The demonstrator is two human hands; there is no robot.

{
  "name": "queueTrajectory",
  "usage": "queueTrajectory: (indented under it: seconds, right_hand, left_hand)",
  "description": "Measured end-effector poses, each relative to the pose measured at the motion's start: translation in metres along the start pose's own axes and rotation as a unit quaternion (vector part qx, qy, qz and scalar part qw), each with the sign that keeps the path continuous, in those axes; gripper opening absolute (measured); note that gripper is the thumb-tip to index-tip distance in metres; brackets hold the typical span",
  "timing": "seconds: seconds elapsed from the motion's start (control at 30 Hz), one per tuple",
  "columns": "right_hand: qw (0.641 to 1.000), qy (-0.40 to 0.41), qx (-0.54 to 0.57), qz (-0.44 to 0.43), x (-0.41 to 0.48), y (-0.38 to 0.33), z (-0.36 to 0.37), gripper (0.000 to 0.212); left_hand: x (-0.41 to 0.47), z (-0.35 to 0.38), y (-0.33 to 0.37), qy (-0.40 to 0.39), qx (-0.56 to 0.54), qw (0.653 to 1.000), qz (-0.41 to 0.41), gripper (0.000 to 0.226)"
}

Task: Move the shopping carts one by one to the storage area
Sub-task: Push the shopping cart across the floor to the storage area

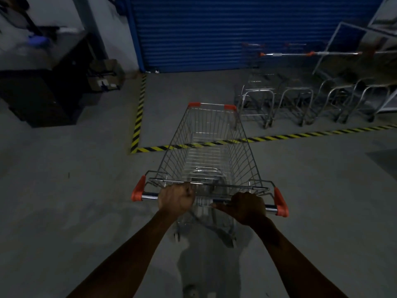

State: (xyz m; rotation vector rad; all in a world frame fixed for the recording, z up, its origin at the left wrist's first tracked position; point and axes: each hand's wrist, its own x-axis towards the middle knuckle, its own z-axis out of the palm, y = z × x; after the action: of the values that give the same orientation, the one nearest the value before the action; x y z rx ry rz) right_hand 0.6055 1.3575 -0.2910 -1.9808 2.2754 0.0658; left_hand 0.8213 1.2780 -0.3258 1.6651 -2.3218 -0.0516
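You are gripping the handle bar (150, 197) of the shopping cart (211, 151) with both hands: left hand (175, 200) curling over it left of centre, right hand (247, 208) wrapping it right of centre. The cart's long axis is running straight away from you, its nose sitting over the striped floor tape (300, 136). The parked carts (290, 104) are standing far right of the nose, nearer your right hand, so the next move is probably calling for a rightward steer. The cart is carrying nothing.

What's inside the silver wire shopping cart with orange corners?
No goods visible: the silver wire shopping cart shows only its own mesh, with yellow-black floor tape seen through it. The left hand and right hand, gripping the handle bar, cover the nearest strip.
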Motion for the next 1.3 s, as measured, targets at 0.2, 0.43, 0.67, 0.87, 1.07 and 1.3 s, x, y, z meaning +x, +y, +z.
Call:
queueTrajectory:
  seconds: [0.2,0.43,0.67,0.87,1.07,1.3]
  right_hand:
    - [0.998,0.052,0.028,-0.002,0.114,-0.006,-0.001,0.104]
    - [0.992,0.122,-0.005,0.007,0.268,0.016,-0.006,0.091]
    - [0.998,0.065,0.01,0.015,0.433,0.047,-0.031,0.077]
    - [0.999,0.008,0.024,0.03,0.549,0.065,-0.058,0.075]
    - [0.998,0.009,0.031,0.048,0.654,0.084,-0.073,0.075]
    - [0.977,0.212,-0.019,0.0,0.786,0.11,-0.05,0.084]
  left_hand:
    - [0.119,0.016,-0.034,0.051,-0.001,0.998,0.041,0.026]
    - [0.282,0.055,-0.05,0.102,0.003,0.993,0.057,0.039]
    - [0.45,0.086,-0.051,0.084,0.006,0.995,0.052,0.044]
    - [0.566,0.118,-0.054,0.086,-0.008,0.995,0.051,0.037]
    - [0.673,0.148,-0.059,0.084,-0.025,0.994,0.064,0.03]
    - [0.806,0.184,-0.074,0.12,-0.062,0.983,0.122,0.026]
